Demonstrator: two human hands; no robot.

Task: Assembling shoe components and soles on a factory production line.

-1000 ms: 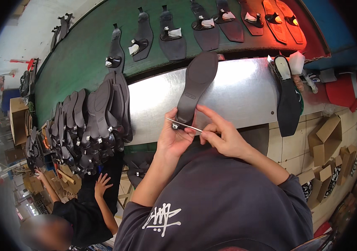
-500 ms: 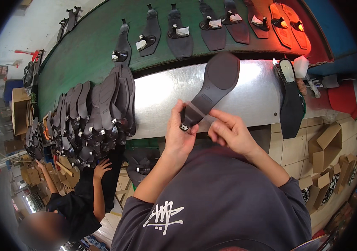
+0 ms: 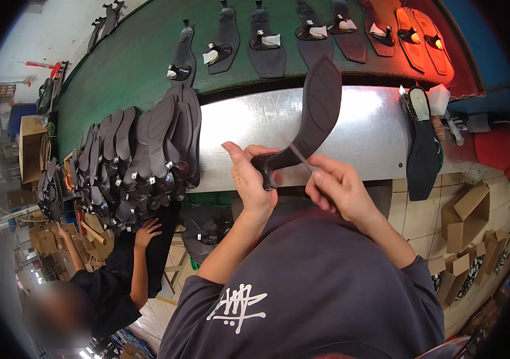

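My left hand [image 3: 250, 182] grips a black sandal [image 3: 322, 105] by its strap end, above the front edge of the metal work surface. The sandal's patterned underside shows, and its far end points up and away. The left fingers pass behind the sandal, so they are partly hidden. Close by on the right, my right hand [image 3: 343, 188] is closed, thumb against fingers, on a thin clear strip [image 3: 300, 154]. This strip crosses the narrow middle of the sandal.
Black sandals [image 3: 165, 134] hang in a thick row at left. Several more lie on the green conveyor belt [image 3: 129, 78], reddish-lit at right. A black shoe form [image 3: 423, 143] rests on the metal surface [image 3: 368, 137]. A co-worker's hand [image 3: 147, 232] is at lower left; cardboard boxes [image 3: 467, 215] stand at right.
The sandal has turned so its underside now faces more sideways. My left thumb has lifted off and points outward. My right hand has moved slightly right and down.
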